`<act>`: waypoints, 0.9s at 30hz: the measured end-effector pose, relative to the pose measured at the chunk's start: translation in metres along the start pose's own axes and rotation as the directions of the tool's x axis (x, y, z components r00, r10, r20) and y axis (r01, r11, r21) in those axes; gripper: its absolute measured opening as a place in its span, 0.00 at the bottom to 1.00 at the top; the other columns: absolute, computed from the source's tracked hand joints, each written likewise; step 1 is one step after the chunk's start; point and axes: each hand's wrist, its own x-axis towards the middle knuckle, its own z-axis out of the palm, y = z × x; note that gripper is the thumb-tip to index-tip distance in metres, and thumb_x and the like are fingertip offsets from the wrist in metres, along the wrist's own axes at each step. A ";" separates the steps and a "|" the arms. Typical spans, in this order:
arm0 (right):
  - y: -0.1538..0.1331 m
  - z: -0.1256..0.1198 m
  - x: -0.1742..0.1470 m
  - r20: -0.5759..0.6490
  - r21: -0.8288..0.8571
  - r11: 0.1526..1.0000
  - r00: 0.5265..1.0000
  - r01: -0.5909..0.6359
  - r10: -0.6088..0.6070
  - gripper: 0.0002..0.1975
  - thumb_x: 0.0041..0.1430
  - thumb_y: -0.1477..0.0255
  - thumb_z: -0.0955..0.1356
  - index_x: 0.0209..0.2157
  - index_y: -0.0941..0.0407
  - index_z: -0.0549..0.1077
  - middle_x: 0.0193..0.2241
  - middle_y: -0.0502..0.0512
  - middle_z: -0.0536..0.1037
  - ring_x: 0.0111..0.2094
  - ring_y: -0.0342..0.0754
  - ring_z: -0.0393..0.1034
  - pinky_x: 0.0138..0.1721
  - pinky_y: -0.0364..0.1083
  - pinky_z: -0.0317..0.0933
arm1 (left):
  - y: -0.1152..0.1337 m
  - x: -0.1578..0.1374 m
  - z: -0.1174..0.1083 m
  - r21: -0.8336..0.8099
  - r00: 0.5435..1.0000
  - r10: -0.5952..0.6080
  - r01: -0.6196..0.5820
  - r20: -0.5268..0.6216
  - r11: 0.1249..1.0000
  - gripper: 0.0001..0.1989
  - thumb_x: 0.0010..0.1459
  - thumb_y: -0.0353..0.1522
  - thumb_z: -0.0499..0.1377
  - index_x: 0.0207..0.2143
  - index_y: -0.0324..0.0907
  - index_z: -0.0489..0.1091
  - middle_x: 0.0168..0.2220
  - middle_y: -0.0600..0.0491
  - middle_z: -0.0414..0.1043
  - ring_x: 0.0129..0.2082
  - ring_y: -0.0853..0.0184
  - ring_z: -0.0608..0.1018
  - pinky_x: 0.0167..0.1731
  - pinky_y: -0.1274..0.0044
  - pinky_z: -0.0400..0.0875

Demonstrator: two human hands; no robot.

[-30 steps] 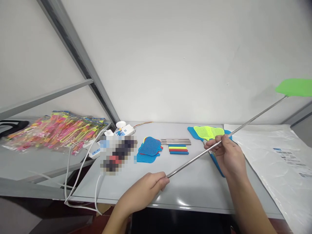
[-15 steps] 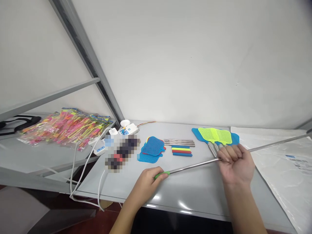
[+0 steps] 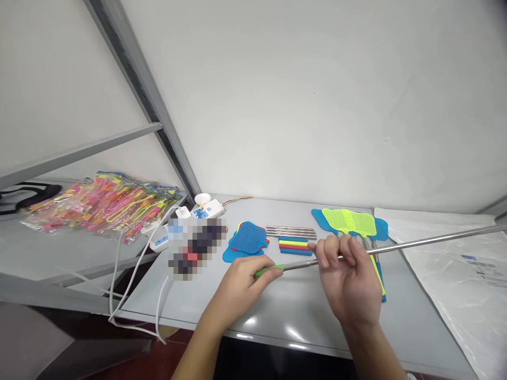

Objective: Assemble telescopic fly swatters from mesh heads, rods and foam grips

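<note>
My left hand (image 3: 240, 290) is closed round the green end grip (image 3: 270, 269) of a long telescopic rod. The silver shaft of the telescopic rod (image 3: 420, 242) slants up to the right and leaves the view, so its far end is hidden. My right hand (image 3: 350, 279), palm up, has its fingers curled round the shaft a short way from the grip. Behind it lie fly swatters (image 3: 348, 221) with yellow-green and blue mesh heads. Short coloured tubes (image 3: 293, 246) and several short metal rods (image 3: 291, 232) are left of it. Loose mesh swatter heads (image 3: 249, 237) lie beyond my left hand.
Power strips (image 3: 208, 210) with white cables (image 3: 114, 285) sit at the table's left, beside a blurred-out object (image 3: 198, 250). A pile of bagged colourful items (image 3: 119, 203) rests on the left shelf. A white plastic bag (image 3: 443, 264) covers the table's right side.
My right hand has slid left along the shaft, closer to the green grip. The grip and my left hand have shifted slightly right and up. More of the swatters' handles now shows.
</note>
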 end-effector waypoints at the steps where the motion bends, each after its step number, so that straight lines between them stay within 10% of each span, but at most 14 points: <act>1: -0.006 -0.006 0.004 0.009 -0.019 1.000 1.000 -0.010 0.010 0.15 0.63 0.67 0.64 0.22 0.55 0.61 0.23 0.47 0.65 0.27 0.44 0.64 0.37 0.50 0.64 | -0.005 -0.002 -0.004 0.005 1.000 -0.005 0.005 -0.009 1.000 0.17 0.65 0.43 0.52 0.30 0.43 0.71 0.27 0.59 0.71 0.29 0.71 0.71 0.31 0.79 0.59; 9: -0.084 -0.081 0.039 -0.222 0.142 0.975 0.966 0.171 -0.136 0.14 0.64 0.74 0.60 0.23 0.53 0.66 0.14 0.42 0.60 0.16 0.34 0.60 0.33 0.42 0.67 | -0.056 -0.038 -0.035 0.001 0.990 -0.141 0.141 -0.025 0.990 0.14 0.62 0.42 0.56 0.31 0.44 0.76 0.32 0.57 0.77 0.34 0.67 0.76 0.35 0.79 0.64; 13: -0.046 -0.072 0.031 -0.254 -0.106 0.978 0.946 0.179 -0.200 0.14 0.61 0.66 0.64 0.23 0.54 0.72 0.19 0.48 0.72 0.26 0.43 0.72 0.44 0.50 0.68 | -0.055 -0.040 -0.031 -0.036 0.987 -0.156 0.155 -0.044 0.987 0.15 0.62 0.42 0.55 0.31 0.44 0.76 0.32 0.56 0.78 0.34 0.66 0.76 0.36 0.79 0.65; 20: 0.011 -0.040 -0.003 0.008 -0.309 0.907 0.953 -0.287 0.304 0.25 0.63 0.52 0.60 0.49 0.54 0.74 0.53 0.60 0.75 0.55 0.58 0.67 0.58 0.60 0.54 | -0.047 -0.040 -0.027 -0.004 0.985 -0.152 0.153 -0.081 0.988 0.15 0.62 0.43 0.56 0.30 0.44 0.75 0.31 0.57 0.77 0.33 0.67 0.75 0.35 0.79 0.64; 27: -0.029 -0.086 0.020 -0.365 -0.014 0.996 0.927 -0.091 0.079 0.18 0.60 0.57 0.66 0.46 0.53 0.74 0.38 0.55 0.79 0.42 0.50 0.76 0.47 0.53 0.69 | -0.073 -0.055 -0.051 0.037 0.978 -0.195 0.198 -0.077 0.979 0.14 0.60 0.43 0.57 0.31 0.44 0.76 0.33 0.57 0.78 0.35 0.66 0.76 0.37 0.80 0.65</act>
